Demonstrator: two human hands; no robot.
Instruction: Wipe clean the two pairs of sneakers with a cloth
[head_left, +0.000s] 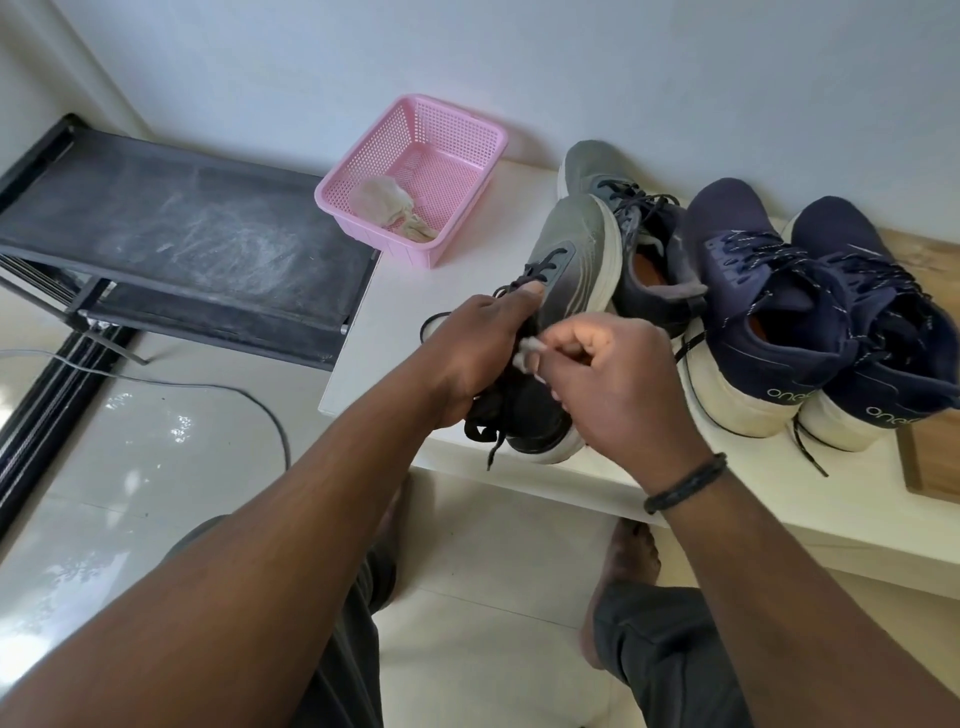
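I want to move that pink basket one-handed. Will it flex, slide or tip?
The pink basket looks like thin perforated plastic, so probably light and slightly flexible. It holds only a crumpled cloth, so it likely slides easily on the smooth white table. Its low, wide shape makes tipping unlikely.

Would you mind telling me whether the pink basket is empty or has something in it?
Not empty. The pink basket stands upright on the white table, and a crumpled pale cloth lies in its near corner.

Pink basket (415, 150), navy sneakers (810, 291)

Perforated plastic basket (457, 140), glossy floor (156, 441)
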